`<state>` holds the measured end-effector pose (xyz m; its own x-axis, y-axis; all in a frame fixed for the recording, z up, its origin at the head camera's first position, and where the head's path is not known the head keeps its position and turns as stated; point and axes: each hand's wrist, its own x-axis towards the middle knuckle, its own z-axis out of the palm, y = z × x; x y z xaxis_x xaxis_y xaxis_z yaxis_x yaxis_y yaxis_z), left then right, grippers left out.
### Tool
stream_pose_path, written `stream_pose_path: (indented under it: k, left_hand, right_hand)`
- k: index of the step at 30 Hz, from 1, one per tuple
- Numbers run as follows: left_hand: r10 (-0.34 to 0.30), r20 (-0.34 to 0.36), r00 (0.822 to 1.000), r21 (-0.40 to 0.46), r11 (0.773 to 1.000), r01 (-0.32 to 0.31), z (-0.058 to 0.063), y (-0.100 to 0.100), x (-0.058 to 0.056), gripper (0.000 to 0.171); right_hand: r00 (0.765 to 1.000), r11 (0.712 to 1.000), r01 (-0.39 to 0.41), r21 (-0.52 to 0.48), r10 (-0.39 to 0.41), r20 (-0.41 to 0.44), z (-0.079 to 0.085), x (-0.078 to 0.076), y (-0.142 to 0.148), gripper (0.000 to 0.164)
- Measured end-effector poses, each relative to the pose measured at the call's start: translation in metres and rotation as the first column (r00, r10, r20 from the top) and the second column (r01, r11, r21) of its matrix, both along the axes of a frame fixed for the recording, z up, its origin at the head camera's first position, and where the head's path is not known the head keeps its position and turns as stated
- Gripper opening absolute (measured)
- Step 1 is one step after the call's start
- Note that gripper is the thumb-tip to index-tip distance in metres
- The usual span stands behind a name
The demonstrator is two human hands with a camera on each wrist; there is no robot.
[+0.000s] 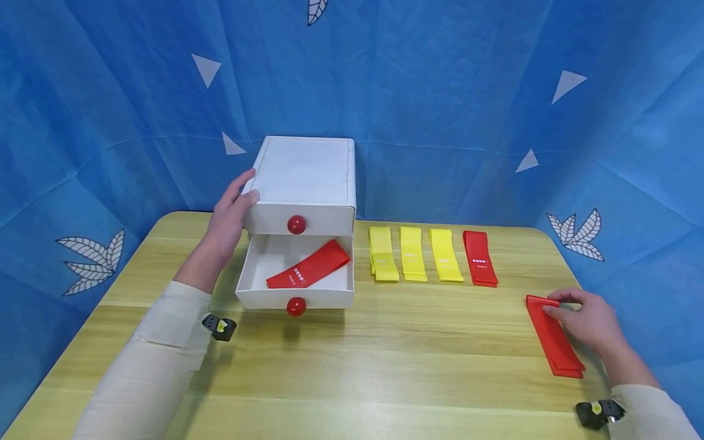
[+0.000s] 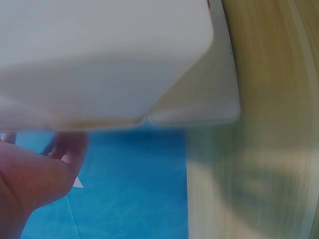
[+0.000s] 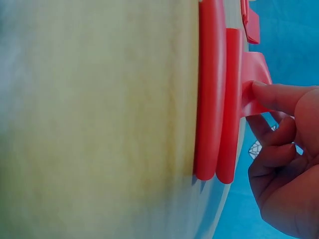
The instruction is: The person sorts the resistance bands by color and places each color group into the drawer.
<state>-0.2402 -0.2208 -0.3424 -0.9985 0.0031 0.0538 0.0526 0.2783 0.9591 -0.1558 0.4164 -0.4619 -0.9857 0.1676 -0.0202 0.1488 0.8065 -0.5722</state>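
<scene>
At the right end of the table, my right hand (image 1: 591, 321) pinches the far end of a folded red resistance band (image 1: 555, 339) between thumb and fingers. The right wrist view shows the near folded edge of this band (image 3: 213, 99) low against the tabletop, its far end lifted at the fingertips. My left hand (image 1: 227, 221) rests against the left side of a white two-drawer box (image 1: 308, 171), thumb and fingers at its upper edge. The lower drawer (image 1: 258, 298) is pulled out, and a red resistance band (image 1: 310, 266) lies slantwise inside it. The upper drawer is closed.
Several folded bands lie in a row right of the box: yellow bands (image 1: 384, 253), then one red band (image 1: 480, 258). Each drawer has a round red knob (image 1: 296, 307). A blue patterned curtain (image 1: 440, 110) hangs behind the wooden table (image 1: 412, 360).
</scene>
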Motion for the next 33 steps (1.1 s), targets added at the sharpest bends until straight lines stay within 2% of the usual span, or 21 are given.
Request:
stream_pose_path:
  k: [7, 17, 26, 33]
  left_hand:
    - [0.007, 0.002, 1.0, -0.015, 1.0, -0.007, -0.001, 0.002, 0.001, 0.063]
    - [-0.004, -0.004, 1.0, 0.001, 1.0, 0.004, -0.001, 0.002, 0.001, 0.063]
    - [0.001, -0.003, 1.0, -0.003, 1.0, -0.001, 0.0, 0.001, -0.001, 0.062]
    - [0.0, -0.001, 1.0, 0.003, 1.0, 0.0, 0.0, 0.001, 0.0, 0.062]
  right_hand:
    - [0.998, 1.0, -0.012, 0.018, 0.014, -0.069, 0.001, 0.005, -0.003, 0.03]
    - [0.989, 0.998, 0.052, 0.029, -0.047, -0.142, 0.009, 0.013, -0.004, 0.028]
    - [0.976, 0.99, 0.139, -0.041, -0.143, -0.165, 0.024, 0.02, -0.015, 0.038]
    - [0.96, 0.982, 0.134, -0.136, -0.162, -0.228, 0.044, 0.026, -0.028, 0.022]
